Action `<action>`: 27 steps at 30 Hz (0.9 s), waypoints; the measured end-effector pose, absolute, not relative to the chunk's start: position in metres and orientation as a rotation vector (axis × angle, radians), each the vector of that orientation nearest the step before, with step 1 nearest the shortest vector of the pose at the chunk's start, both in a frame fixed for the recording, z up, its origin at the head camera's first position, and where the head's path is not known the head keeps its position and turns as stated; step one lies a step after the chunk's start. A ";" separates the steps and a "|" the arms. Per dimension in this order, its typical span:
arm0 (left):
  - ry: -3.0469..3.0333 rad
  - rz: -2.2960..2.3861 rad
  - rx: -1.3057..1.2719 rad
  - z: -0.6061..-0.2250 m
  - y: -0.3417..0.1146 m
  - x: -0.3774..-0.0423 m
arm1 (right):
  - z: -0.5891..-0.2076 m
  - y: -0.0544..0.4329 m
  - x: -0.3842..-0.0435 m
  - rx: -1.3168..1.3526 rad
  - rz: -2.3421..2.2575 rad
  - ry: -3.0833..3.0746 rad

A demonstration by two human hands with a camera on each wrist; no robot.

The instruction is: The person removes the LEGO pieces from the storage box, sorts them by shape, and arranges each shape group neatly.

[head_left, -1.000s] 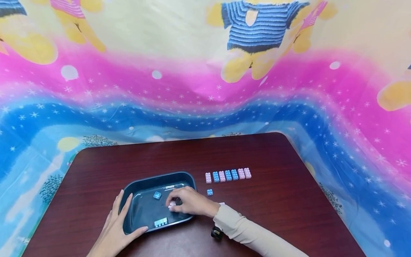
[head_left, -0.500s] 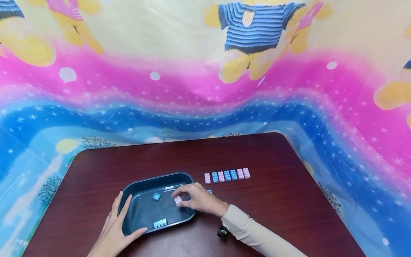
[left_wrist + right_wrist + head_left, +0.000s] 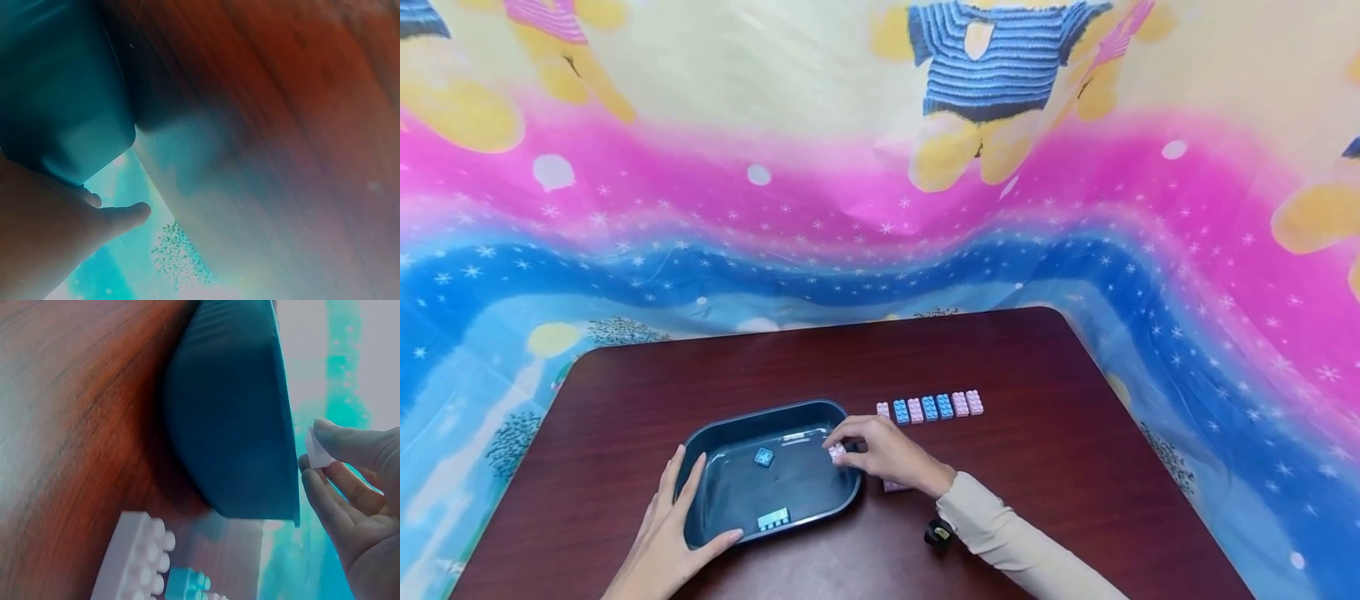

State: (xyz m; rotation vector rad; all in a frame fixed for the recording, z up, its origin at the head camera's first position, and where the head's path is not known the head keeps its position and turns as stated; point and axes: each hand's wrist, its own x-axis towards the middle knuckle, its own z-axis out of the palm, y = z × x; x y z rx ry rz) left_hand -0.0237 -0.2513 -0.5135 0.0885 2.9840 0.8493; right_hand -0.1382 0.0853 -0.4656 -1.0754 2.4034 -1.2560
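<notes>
My right hand (image 3: 891, 452) pinches a small pink toy brick (image 3: 836, 451) between thumb and fingertips, over the right end of a dark blue-green tray (image 3: 730, 483). In the right wrist view the pinched brick (image 3: 317, 453) shows just past the tray's rim. My left hand (image 3: 658, 529) rests against the tray's left end, fingers spread along the side and thumb at the near rim. Inside the tray lie a small blue brick (image 3: 763, 457) and, by the near wall, a longer light-blue brick (image 3: 773, 519) on its side.
Right of the tray, pink bricks (image 3: 975, 402) and blue bricks (image 3: 945, 406) stand in a row; my right hand partly covers its left end. Another pink brick (image 3: 895, 486) shows below my right hand. A patterned cloth (image 3: 820, 208) hangs behind the brown table (image 3: 1037, 467).
My right hand has lifted the pink brick from the tray's floor and carried it right, toward the tray's right rim. The left hand stays at the tray's left end.
</notes>
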 end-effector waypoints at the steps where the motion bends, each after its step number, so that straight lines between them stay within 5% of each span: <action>1: 2.980 0.844 0.086 -0.514 -0.251 -0.024 | -0.465 0.088 -0.138 -1.069 -1.258 2.407; 27: 2.995 0.832 0.098 -0.514 -0.251 -0.024 | -0.503 0.154 -0.148 -0.870 -1.287 2.634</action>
